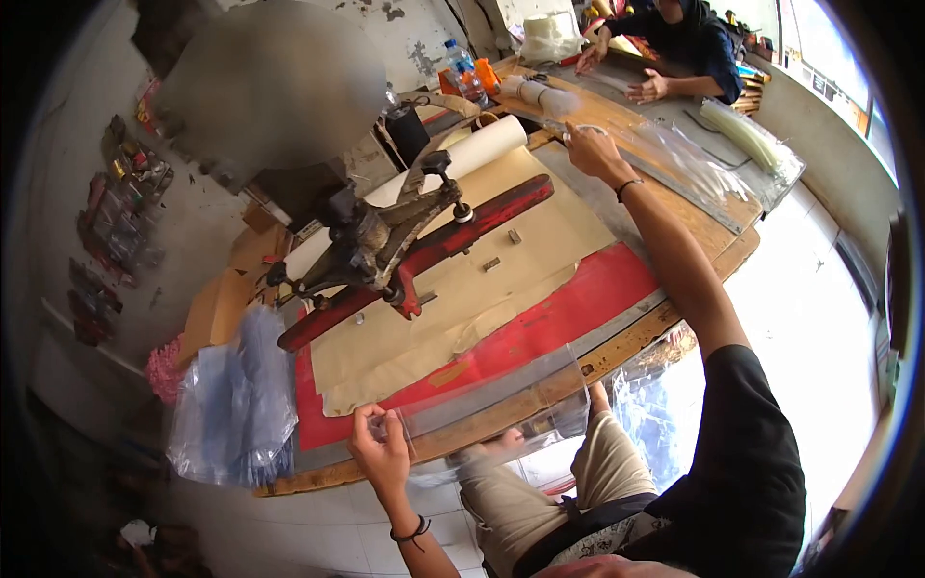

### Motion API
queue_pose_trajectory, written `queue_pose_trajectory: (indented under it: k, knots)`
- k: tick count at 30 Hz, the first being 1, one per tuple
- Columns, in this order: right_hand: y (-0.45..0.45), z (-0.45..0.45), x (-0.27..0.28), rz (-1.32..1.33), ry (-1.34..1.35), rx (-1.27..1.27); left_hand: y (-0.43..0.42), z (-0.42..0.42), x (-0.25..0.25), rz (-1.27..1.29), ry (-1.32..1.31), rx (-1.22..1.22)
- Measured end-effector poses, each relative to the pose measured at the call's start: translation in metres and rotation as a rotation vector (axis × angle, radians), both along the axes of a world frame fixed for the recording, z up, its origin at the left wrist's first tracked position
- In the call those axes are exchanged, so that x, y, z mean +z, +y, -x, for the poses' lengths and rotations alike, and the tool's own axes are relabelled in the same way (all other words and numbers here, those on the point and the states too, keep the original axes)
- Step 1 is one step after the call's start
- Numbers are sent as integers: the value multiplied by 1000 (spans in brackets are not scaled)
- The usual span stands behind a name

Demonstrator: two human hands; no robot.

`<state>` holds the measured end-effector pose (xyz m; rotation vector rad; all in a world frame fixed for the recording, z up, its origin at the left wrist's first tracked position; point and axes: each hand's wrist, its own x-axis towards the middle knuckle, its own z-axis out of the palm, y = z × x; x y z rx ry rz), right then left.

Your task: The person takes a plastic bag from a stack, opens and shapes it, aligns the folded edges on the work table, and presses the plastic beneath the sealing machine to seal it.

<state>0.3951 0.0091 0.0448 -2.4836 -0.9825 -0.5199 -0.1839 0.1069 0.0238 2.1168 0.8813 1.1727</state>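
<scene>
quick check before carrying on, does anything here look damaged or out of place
Yes, two things look worn. The front edge of the tan sheet is ragged, as if torn, leaving an uneven strip of the red sheet exposed. At the back, the wall has dark patches where paint seems to have flaked.

Right arm (679,258) extended well forward, right hand (595,154) partly curled. Left hand (382,458) held closer in, fingers (365,416) bent towards thumb (394,432).

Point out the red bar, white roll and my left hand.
Red bar (443,247): head view, mid-length.
White roll (477,153): head view, curved outer side.
Left hand (380,451): head view, middle of the hand.
</scene>
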Motion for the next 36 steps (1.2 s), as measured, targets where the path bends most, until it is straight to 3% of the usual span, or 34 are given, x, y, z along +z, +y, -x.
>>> queue_pose_trajectory:
  k: [3, 6, 8, 10, 11, 12, 14, 17, 18, 20, 21, 25, 36]
  knots:
    - [-13, 44, 32, -132, -63, 12, 3, 2, -3, -26, -2, -11]
    - [-20, 129, 93, -579, -235, 276, -2, 3, 3, -18, 17, -38]
    - [-16, 200, 109, -677, -322, 538, 0, 4, 2, -97, 11, -51]
    - [-11, 282, 112, -574, -237, 1027, 0, 7, 3, -90, 15, -83]
    - [0, 313, 107, -403, -339, 1156, -1, 7, 4, -92, 8, -101]
    - [23, 335, 85, -376, -517, 1269, -1, 7, 5, -93, -2, -121]
    - [33, 382, 71, -9, -568, 1446, 1, 11, -1, -11, -3, -174]
    - [50, 407, 46, -6, -538, 1608, 11, 17, -14, 46, -46, -214]
    - [57, 407, 45, -54, -499, 1632, 14, 19, -18, 154, -41, -200]
    - [62, 396, 38, -144, -415, 1678, 12, 12, -14, -102, -118, -168]
    - [64, 387, 32, -134, -342, 1667, 4, 15, -1, 68, 79, -84]
    - [61, 365, 13, 6, -48, 1681, -2, 4, 3, -16, 192, 7]
    - [62, 358, -1, 57, 115, 1561, 0, -7, 5, -14, 109, -41]
